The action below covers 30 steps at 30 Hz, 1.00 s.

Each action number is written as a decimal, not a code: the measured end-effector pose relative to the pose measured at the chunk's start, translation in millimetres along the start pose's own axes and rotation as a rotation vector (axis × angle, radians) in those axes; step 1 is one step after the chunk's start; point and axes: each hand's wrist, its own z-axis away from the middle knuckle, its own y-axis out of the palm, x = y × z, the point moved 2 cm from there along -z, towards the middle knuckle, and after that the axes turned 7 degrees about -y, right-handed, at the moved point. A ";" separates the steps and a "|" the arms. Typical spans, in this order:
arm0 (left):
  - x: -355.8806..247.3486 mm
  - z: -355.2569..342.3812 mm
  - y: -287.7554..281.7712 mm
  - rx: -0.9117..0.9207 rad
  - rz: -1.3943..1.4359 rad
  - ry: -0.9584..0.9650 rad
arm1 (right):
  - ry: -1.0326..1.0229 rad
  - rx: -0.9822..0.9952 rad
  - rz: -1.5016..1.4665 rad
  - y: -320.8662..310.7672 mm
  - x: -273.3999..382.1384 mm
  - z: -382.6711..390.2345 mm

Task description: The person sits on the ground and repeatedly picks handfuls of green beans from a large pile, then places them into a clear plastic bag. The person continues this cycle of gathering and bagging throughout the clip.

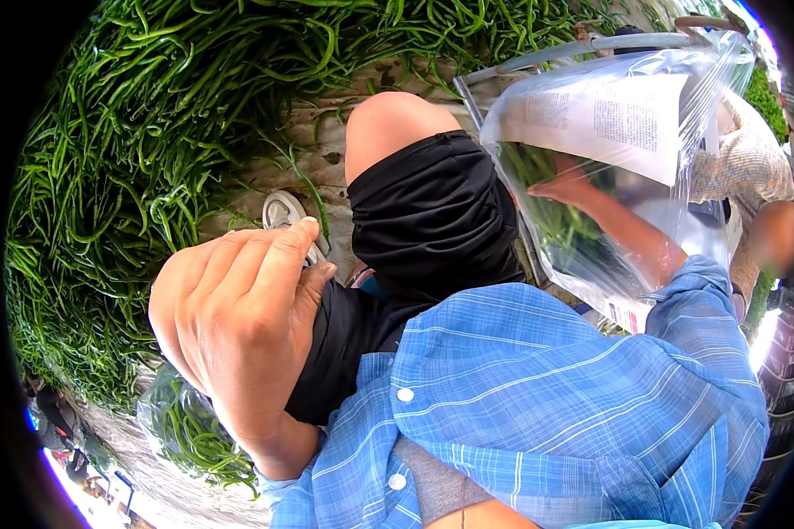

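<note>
My left hand [251, 317] rests over my bent left knee, loosely curved, index finger extended and thumb apart. My right hand [560, 185] reaches inside a clear plastic bag [525, 123] on my right, its fingers stretched out near long green chillies [547, 229] seen through the plastic. A white printed sheet [626, 115] lies against the bag's upper part. My black shorts [423, 212] and blue checked sleeve are beside the bag.
Heaps of green chillies [123, 150] cover a pale sheet [318, 159] ahead and left. A metal rail [463, 97] runs behind the bag. Another bag of chillies [194, 432] is at lower left. A person [741, 167] is at the right, partly behind the bag.
</note>
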 end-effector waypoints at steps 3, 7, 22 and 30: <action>-1.2 -0.1 -0.4 0.002 0.005 0.009 | -0.318 -0.308 0.432 11.2 15.2 5.4; -1.5 0.0 -0.7 0.003 0.001 0.013 | -0.115 -0.183 0.149 -0.8 5.6 11.0; -1.3 -1.0 -0.5 0.028 -0.024 -0.010 | 0.102 0.309 -1.297 15.6 29.4 22.7; -2.1 -2.9 0.4 0.041 -0.004 -0.004 | -0.245 -0.101 -0.029 17.5 12.0 6.3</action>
